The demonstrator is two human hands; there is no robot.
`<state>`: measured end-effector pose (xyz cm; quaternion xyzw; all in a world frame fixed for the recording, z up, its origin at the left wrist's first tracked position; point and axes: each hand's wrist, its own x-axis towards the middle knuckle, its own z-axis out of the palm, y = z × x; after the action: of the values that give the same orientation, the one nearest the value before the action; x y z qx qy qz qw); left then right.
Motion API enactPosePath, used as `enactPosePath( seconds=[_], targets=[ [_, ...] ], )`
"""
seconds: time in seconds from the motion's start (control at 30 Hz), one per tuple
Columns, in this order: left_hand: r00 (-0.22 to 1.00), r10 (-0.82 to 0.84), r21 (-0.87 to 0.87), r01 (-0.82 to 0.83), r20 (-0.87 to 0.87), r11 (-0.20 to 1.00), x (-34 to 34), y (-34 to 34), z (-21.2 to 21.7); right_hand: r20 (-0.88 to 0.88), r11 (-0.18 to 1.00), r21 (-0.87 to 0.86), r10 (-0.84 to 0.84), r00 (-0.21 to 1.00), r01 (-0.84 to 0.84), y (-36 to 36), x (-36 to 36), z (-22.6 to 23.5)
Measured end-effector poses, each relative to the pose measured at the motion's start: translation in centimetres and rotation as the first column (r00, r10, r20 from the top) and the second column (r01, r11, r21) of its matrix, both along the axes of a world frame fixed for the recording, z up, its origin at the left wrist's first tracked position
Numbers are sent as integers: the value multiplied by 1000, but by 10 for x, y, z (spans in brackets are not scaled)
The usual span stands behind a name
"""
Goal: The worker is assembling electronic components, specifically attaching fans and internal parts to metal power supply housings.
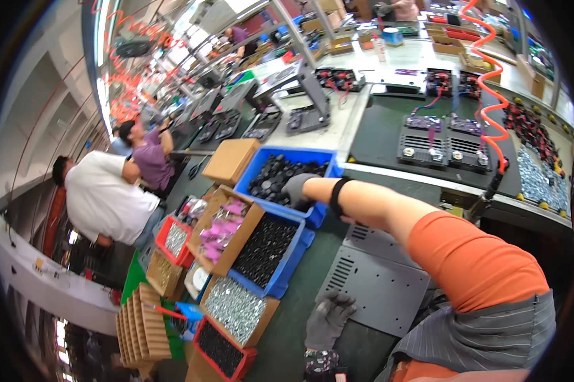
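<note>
My right hand point(295, 191), in a grey glove, reaches into a blue bin point(330, 167) of black round parts point(275, 178). Its fingertips are down among the parts and hidden. On the left, my grey-gloved left hand point(329, 315) rests beside the edge of a flat grey metal panel point(379, 290) with slots and small holes. The fingers of that hand are curled in; what lies within them, if anything, I cannot make out. A second slotted grey panel point(376, 240) lies against the first, partly behind my right arm.
Beside the bin stand a blue bin of small black parts point(264, 251), a carton of pink pieces point(222, 232), a carton of screws point(236, 309) and red trays point(220, 350). A coiled orange hose point(490, 76) hangs at right. Two people point(108, 197) point(153, 153) are at left.
</note>
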<state>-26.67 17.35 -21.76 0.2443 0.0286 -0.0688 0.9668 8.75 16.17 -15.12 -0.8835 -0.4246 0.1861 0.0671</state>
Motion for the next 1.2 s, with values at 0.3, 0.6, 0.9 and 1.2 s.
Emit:
enactPosePath(
  seconds=[0.3,0.6,0.9,1.2],
  targets=[
    [1000,-17,74,17,6,997,-1,-3,2,19,967,195,-173,985,166,-15,-21,22],
    [999,-19,74,16,38,997,1,-3,-2,-259,907,347,-152,954,239,-29,-10,32],
    [999,34,153,-29,-32,988,-7,-11,11,-650,770,542,131,749,336,-75,-34,67],
    [953,172,969,-243,248,-48,17,-32,51,-402,906,410,287,869,-109,-161,-141,18]
  ],
)
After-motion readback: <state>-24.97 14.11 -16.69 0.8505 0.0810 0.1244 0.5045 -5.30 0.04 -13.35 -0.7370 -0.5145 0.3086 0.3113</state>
